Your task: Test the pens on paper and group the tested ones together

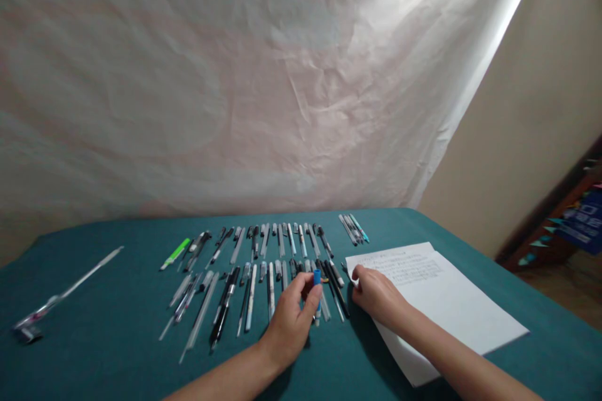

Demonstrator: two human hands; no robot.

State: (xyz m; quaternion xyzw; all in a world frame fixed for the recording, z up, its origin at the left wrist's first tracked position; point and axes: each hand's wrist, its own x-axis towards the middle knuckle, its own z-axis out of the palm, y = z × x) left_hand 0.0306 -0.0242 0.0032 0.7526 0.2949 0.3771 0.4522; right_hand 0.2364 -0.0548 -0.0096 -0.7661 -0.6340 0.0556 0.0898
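My left hand (292,319) is closed around a pen with a blue end (316,276), which stands roughly upright between thumb and fingers. Behind and left of that hand, pens, caps and clear barrels lie in two rows; a black and silver pen (224,310) is among them. My right hand (374,291) rests at the left edge of the white paper sheets (463,301), its fingers pinched together. A thin dark piece (346,270) shows by its fingertips; whether the fingers grip it is unclear.
A bright green highlighter (175,254) lies at the rows' left end. Several slim pens (353,229) sit together at the back right. Far left is a long clear plastic wrapper (70,294). A pale sheet (235,88) hangs behind the green-covered table (117,351).
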